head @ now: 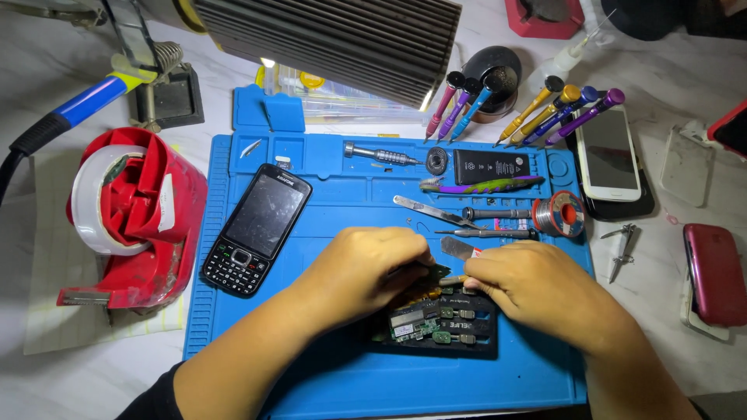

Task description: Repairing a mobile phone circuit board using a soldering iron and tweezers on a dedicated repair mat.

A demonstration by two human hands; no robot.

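opened phone: a black opened phone body with a green circuit board showing (436, 320) is lying on the near middle of the blue silicone work mat (342, 373), under both hands.
left hand: the left hand (366, 272) is curling over the far left corner of the opened phone, fingers pinched narrow on something small at the board; what it is pinching cannot be told.
right hand: the right hand (537, 284) is resting on the far right edge of the opened phone, fingers closed around a thin metal tool (459, 249) whose flat tip is sticking out to the left.
keypad phone: a black bar phone with a keypad and a cracked screen (258, 228) is lying tilted on the left part of the mat, well apart from the hands.
tools on mat: a silver screwdriver (381, 155), a black rectangular battery (492, 166), metal tweezers (432, 211) and a spool of solder wire (559, 215) are lying on the far part of the mat.
off the mat: a red tape dispenser (128, 222) is standing to the left, a white touchscreen phone (608, 155) is lying far right, and a dark red phone case (714, 272) is lying at the right edge.
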